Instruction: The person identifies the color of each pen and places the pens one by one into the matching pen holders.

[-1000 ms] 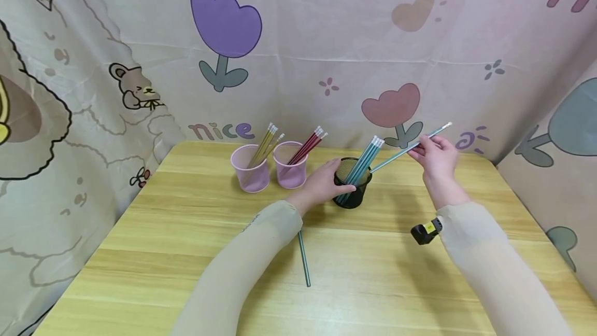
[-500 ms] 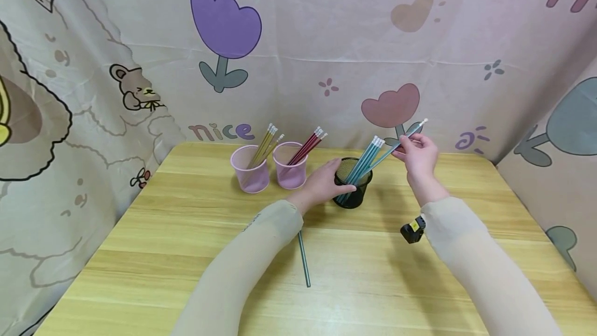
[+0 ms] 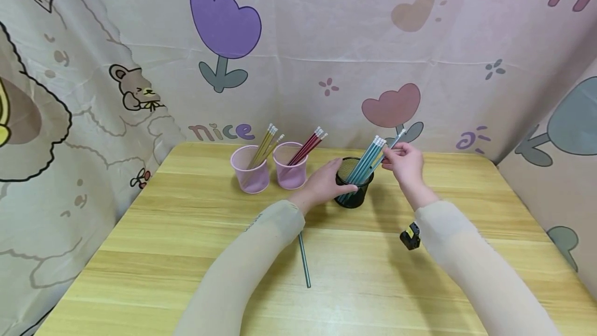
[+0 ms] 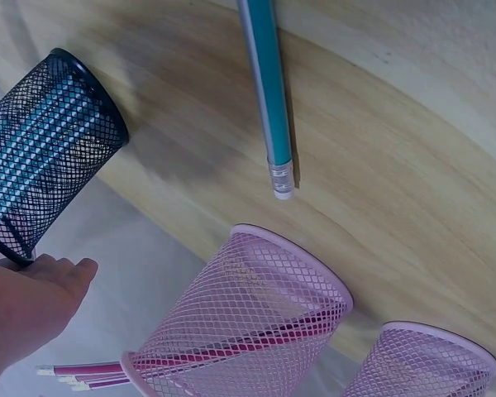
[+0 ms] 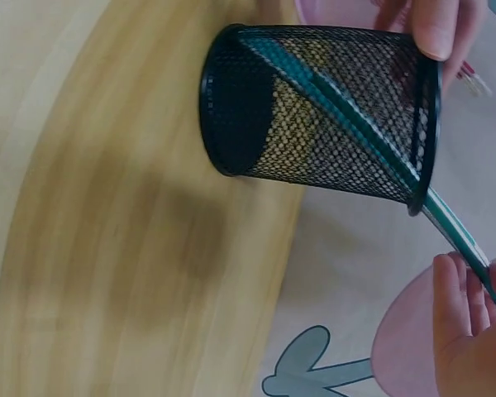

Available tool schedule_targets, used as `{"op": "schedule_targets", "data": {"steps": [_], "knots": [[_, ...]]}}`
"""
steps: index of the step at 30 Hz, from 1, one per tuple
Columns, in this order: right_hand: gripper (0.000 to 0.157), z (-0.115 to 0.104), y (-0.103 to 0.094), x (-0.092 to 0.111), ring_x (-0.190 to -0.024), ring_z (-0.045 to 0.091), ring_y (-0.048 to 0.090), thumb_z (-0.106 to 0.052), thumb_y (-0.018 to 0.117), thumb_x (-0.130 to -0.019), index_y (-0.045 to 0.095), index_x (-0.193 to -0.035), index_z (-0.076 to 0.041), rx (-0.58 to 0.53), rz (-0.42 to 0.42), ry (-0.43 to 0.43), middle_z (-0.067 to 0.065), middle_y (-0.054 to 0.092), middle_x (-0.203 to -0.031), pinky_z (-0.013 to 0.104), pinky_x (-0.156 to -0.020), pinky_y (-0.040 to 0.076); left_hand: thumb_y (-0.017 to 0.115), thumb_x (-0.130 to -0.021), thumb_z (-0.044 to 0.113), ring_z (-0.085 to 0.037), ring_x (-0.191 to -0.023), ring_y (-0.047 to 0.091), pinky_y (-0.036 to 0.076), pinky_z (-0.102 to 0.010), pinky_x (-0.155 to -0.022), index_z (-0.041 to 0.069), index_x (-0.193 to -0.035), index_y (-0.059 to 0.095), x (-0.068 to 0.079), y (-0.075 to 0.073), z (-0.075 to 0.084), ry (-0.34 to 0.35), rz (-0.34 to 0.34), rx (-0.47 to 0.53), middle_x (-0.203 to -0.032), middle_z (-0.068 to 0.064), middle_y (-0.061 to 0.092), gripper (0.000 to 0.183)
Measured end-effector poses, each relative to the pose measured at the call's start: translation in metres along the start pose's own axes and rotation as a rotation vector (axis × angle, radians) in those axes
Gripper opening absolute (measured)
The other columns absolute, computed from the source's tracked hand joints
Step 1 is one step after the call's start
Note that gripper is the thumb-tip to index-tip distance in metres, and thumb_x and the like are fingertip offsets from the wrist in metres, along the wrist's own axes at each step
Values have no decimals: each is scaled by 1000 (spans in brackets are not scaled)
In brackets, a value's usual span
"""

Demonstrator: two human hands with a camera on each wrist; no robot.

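Observation:
A black mesh pencil cup (image 3: 353, 201) stands upright near the back of the table with several teal pencils (image 3: 370, 157) leaning in it, white eraser ends up. My left hand (image 3: 323, 184) grips the cup at its rim, thumb in front and fingers at the back. With thumb and fingertips, my right hand (image 3: 404, 164) pinches another teal pencil (image 5: 450, 223) near its eraser end. In the right wrist view that pencil slants over the rim, its lower part inside the cup. One more teal pencil (image 3: 304, 262) lies on the table, partly hidden under my left forearm.
Left of the black cup are two pink mesh cups, one with yellow pencils (image 3: 263, 145) and one with red pencils (image 3: 306, 148). A patterned cloth (image 3: 308, 25) hangs behind the wooden table (image 3: 154, 253). A small black device (image 3: 410, 236) sits at my right wrist.
My right hand has moved left and a little down with its pencil, whose lower end has gone deeper into the black cup. My left hand has stayed on the cup.

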State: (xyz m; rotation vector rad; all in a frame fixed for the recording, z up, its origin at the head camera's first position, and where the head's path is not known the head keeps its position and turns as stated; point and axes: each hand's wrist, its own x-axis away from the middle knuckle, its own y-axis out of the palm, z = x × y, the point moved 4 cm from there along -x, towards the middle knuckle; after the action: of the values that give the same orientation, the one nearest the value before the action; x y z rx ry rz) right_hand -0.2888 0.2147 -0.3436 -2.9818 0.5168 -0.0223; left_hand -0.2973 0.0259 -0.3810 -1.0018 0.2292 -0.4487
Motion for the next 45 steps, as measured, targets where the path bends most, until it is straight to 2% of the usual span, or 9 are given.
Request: {"op": "schedule_targets", "data": {"steps": [6,11,15,19,25,31,36,40,45], "knots": [[11,5,5,3,-55,-4,60,-5,58,-89,52,-92,4,167,-40,-11,-12,60,-64,17,-59,56,61,-83,56,-22,-142,27,26,-35,-116,9,-149,22,0,0,1,6,3,0,-155,-8,26,90],[18,10,12,4,-60,1,61,-8,59,-89,57,-98,8,352,-81,-43,8,68,-79,21,-62,57,62,-83,55,-23,-142,26,25,-36,-117,8,-149,22,2,0,1,0,-2,17,-155,-8,25,90],[29,13,16,7,-74,14,64,-12,58,-89,60,-109,9,492,-138,-36,22,67,-98,27,-67,59,61,-83,54,-23,-142,26,25,-36,-117,8,-149,21,2,0,2,0,-4,19,-155,-9,24,90],[38,15,14,9,-87,20,62,-20,58,-91,57,-116,8,493,-162,18,24,63,-109,31,-73,59,61,-84,54,-23,-143,24,24,-37,-117,8,-150,20,3,0,3,-1,-7,19,-156,-9,23,90],[45,17,4,13,-79,13,61,-33,56,-92,57,-114,5,480,-163,30,16,63,-98,22,-66,57,63,-83,54,-25,-142,25,25,-38,-117,6,-150,17,4,-2,1,-5,18,26,-155,-12,23,94],[44,21,-9,17,-78,12,60,-38,54,-92,59,-106,4,498,-165,13,14,63,-93,21,-62,56,65,-81,52,-26,-142,26,23,-38,-117,7,-149,20,10,-10,-4,34,60,48,-155,-11,25,93],[44,24,-14,21,-74,9,59,-40,54,-92,58,-102,3,512,-188,8,7,62,-84,22,-63,56,65,-83,49,-26,-142,26,22,-37,-118,6,-148,23,24,-26,-13,70,93,31,-154,-11,26,89],[41,25,-16,25,-72,10,59,-37,55,-92,59,-100,3,528,-209,3,3,60,-78,23,-62,56,66,-82,49,-25,-142,26,22,-37,-118,5,-147,26,37,-45,-21,107,167,-54,-153,-11,28,88],[44,26,-16,29,-74,13,60,-37,55,-92,59,-103,6,557,-224,3,8,63,-83,24,-63,56,71,-79,46,-28,-138,34,30,-42,-114,7,-146,30,57,-69,-32,128,267,-74,-149,-12,36,87]]}}
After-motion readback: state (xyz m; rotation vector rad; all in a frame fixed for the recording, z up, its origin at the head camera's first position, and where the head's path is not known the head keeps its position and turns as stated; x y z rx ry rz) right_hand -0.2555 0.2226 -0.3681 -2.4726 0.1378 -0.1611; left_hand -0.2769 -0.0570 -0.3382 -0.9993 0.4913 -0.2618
